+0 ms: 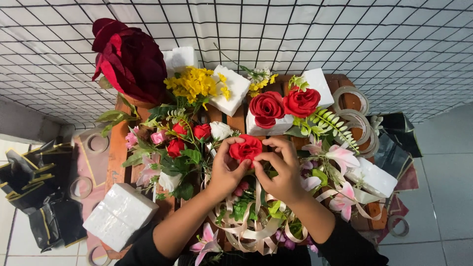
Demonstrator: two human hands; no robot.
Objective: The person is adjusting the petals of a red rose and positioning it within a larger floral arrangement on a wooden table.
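A red artificial rose (pixel 246 148) is held between both hands above the middle of a wooden table (pixel 118 152). My left hand (pixel 225 170) grips its left side with thumb and fingers. On its right side and underside, my right hand (pixel 279 170) pinches it. Beneath the hands lie loops of cream ribbon (pixel 246 229), green leaves and pink lilies (pixel 340 157). Two larger red roses (pixel 283 104) stand in a white foam block (pixel 270 128) just beyond the hands.
More white foam blocks (pixel 119 214) lie at the front left, back and right. A big dark red flower (pixel 129 59) and yellow blossoms (pixel 193 84) sit at the back. Tape rolls (pixel 351 101) stack at the right. Black bags (pixel 34 192) lie on the floor left.
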